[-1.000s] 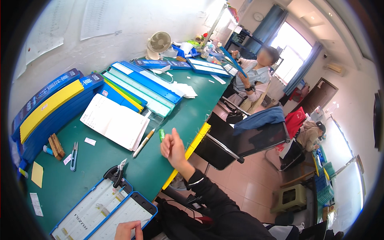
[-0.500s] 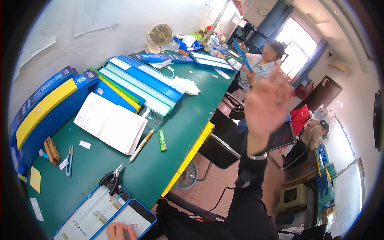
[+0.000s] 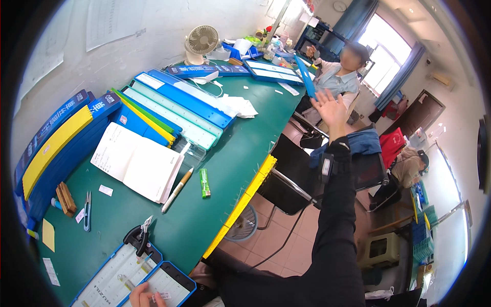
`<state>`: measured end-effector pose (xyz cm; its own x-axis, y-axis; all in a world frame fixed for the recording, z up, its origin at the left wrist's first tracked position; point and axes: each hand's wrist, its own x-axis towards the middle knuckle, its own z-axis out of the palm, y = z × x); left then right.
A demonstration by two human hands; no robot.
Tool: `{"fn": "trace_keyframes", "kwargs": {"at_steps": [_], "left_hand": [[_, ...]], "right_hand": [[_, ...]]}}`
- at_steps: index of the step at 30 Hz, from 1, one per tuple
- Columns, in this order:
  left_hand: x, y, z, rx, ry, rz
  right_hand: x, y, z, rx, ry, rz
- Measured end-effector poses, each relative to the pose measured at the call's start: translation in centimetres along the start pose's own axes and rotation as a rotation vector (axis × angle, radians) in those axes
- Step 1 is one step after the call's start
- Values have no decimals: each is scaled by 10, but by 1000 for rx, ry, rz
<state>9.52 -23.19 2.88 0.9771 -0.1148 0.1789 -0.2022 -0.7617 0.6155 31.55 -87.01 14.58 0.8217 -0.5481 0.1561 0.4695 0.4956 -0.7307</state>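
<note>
Open case (image 3: 102,279): it lies at the near edge of the surface (image 3: 240,148), with pliers (image 3: 138,238) at its upper end.
Left hand (image 3: 141,295): over the case, fingers bent; it seems to pinch a small paper slip (image 3: 162,295).
Paper slip: at these fingertips, above the right half of the case.
Pen (image 3: 178,190) and green packet (image 3: 205,183): near the yellow edge, untouched.
Right hand (image 3: 331,110): raised beyond the yellow edge, empty, fingers spread.
Step in hand: probably holding the slip, right arm stretched out.
Next move: calls for a light pinch, I think; the slip looks thin.
</note>
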Motion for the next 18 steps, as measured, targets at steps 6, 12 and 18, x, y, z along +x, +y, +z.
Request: {"fn": "trace_keyframes", "kwargs": {"at_steps": [6, 12, 18], "left_hand": [[5, 5, -14, 150, -49, -13], [2, 7, -11, 163, -21, -47], [-10, 15, -1, 155, -62, -32]], "right_hand": [[42, 41, -42, -81, 250, 363], [80, 85, -87, -26, 304, 324], [112, 142, -72, -149, 338, 297]]}}
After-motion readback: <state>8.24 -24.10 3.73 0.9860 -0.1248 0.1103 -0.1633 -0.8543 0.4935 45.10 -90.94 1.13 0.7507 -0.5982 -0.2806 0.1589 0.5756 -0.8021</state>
